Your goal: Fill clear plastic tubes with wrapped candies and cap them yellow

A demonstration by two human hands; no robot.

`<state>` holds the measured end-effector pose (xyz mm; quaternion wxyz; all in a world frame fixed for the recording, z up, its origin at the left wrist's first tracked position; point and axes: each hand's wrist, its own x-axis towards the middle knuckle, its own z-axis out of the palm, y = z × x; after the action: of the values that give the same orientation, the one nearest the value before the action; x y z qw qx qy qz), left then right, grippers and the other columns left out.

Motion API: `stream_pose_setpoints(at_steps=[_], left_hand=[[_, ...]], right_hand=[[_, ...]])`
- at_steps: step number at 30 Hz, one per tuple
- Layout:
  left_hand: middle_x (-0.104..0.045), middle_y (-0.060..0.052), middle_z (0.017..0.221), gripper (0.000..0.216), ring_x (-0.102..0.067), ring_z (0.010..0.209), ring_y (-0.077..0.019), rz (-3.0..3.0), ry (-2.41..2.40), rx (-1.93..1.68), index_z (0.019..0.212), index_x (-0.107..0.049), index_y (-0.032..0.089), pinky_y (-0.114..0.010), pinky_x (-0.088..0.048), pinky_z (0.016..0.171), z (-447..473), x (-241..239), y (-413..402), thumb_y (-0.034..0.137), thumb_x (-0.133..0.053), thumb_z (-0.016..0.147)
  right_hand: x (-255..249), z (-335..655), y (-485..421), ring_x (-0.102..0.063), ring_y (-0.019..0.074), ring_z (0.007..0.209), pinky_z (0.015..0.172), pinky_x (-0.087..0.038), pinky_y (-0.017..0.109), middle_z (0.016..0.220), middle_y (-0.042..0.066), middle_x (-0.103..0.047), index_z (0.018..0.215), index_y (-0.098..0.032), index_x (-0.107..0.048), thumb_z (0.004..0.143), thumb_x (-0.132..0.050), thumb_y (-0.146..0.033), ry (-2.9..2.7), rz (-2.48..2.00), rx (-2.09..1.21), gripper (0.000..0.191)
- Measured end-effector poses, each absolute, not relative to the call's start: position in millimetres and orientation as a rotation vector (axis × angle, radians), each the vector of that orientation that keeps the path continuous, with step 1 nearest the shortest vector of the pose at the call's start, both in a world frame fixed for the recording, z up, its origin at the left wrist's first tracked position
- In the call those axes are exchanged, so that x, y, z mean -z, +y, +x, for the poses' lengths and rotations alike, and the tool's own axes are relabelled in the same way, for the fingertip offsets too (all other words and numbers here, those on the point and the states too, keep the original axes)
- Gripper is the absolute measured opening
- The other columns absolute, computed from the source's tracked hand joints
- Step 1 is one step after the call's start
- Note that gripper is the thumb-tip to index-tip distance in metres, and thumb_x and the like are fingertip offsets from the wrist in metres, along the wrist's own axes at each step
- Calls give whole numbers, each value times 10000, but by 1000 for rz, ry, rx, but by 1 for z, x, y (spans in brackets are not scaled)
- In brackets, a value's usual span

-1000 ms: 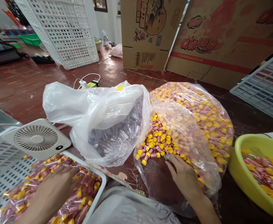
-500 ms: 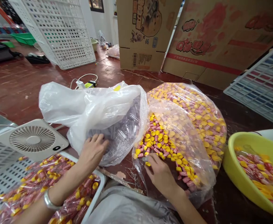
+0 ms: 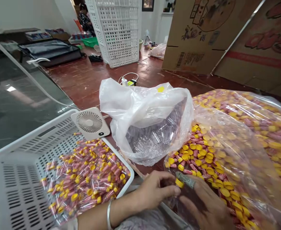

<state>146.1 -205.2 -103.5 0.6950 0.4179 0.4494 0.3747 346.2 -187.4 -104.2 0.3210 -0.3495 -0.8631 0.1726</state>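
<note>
My right hand (image 3: pixel 204 206) lies at the mouth of a big clear bag (image 3: pixel 245 134) full of small red-and-white candy tubes with yellow caps. Its fingers pinch one candy tube (image 3: pixel 183 180), yellow cap to the left. My left hand (image 3: pixel 154 189), with a silver bangle on the wrist, meets it from the left. Its fingers are pressed together on a thin clear wrapper right at the tube's cap. Just behind both hands a white plastic bag (image 3: pixel 140 105) gapes open, holding a heap of clear wrappers (image 3: pixel 152 137).
A white slotted basket (image 3: pixel 15 179) at the left holds several wrapped tubes (image 3: pixel 89 175), with a small white fan (image 3: pixel 90 123) on its far rim. Behind stand cardboard boxes (image 3: pixel 193 41), an upright white crate (image 3: pixel 117 32), a black case (image 3: pixel 51 51), a charger cable (image 3: pixel 128 80) and a person (image 3: pixel 84 17).
My left hand has left the white bag and come to the right hand. The right hand has lifted one tube out of the pile. The view has swung left.
</note>
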Motion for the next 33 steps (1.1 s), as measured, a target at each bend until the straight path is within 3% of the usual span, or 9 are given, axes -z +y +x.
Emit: stream_pose_setpoints(at_steps=[3,6,13,15,18,21,24,29,33], left_hand=[[-596,6,657,478,-500,594,-107,635,904,-852,736,-693,121,-227,-377,576,152,108,-203,580,-811,678],[-584,9,653,426,-506,601,-97,567,907,-880,719,-654,120,-213,-370,584,161,114,-203,506,-829,683],[-601,23,738,273,-584,668,-141,947,1031,-740,936,-651,154,-253,-481,651,150,115,-192,85,-608,676],[-634,-20,851,320,-620,791,-178,1490,1357,-583,941,-675,147,-270,-491,704,124,107,-177,-4,-534,696],[-662,-144,1051,432,-651,913,-262,2112,1828,4,1066,-702,105,-325,-513,686,81,96,-155,-69,-412,798],[-688,-235,1003,411,-669,958,-366,2227,1913,300,941,-746,45,-411,-537,681,54,93,-143,-76,-369,834],[-704,-267,969,393,-689,949,-414,2245,1889,356,848,-764,38,-460,-551,682,49,97,-140,-71,-387,833],[-708,-218,1043,364,-717,959,-363,2248,1880,311,1043,-754,105,-414,-573,688,50,100,-136,8,-444,879],[-749,-76,1124,280,-698,1040,-265,2003,1627,-314,1153,-714,221,-344,-544,878,56,99,-142,270,-624,893]], right_hand=[[111,336,-196,-692,299,1063,882,-615,409,1126,142,-706,1227,-158,-590,883,-682,-537,-2296,-956,-311,520],[122,326,-203,-678,312,1073,887,-604,451,1106,160,-695,1205,-142,-567,874,-701,-459,-2222,-1018,-211,478],[119,333,-196,-582,337,1260,1011,-544,497,1298,171,-633,1361,-142,-481,843,-714,-556,-2378,-1006,-349,703],[122,342,-189,-593,315,1242,973,-565,464,1308,166,-622,1347,-154,-489,910,-660,-490,-2336,-1129,-348,577],[134,348,-177,-666,242,1059,908,-576,405,1139,96,-681,1125,-209,-590,998,-527,-211,-2315,-1255,-279,142],[145,339,-167,-650,219,998,892,-557,366,1054,54,-693,1020,-218,-616,945,-544,-57,-2474,-1248,-269,191],[148,323,-163,-622,225,961,826,-545,340,1012,45,-682,990,-225,-621,907,-629,-74,-2586,-1289,-190,172],[149,312,-163,-620,235,863,633,-489,307,963,44,-662,949,-251,-624,877,-720,-184,-2677,-1343,-17,138],[153,320,-164,-635,219,815,659,-502,302,878,41,-665,877,-217,-597,872,-672,-120,-2581,-1303,-73,123]])
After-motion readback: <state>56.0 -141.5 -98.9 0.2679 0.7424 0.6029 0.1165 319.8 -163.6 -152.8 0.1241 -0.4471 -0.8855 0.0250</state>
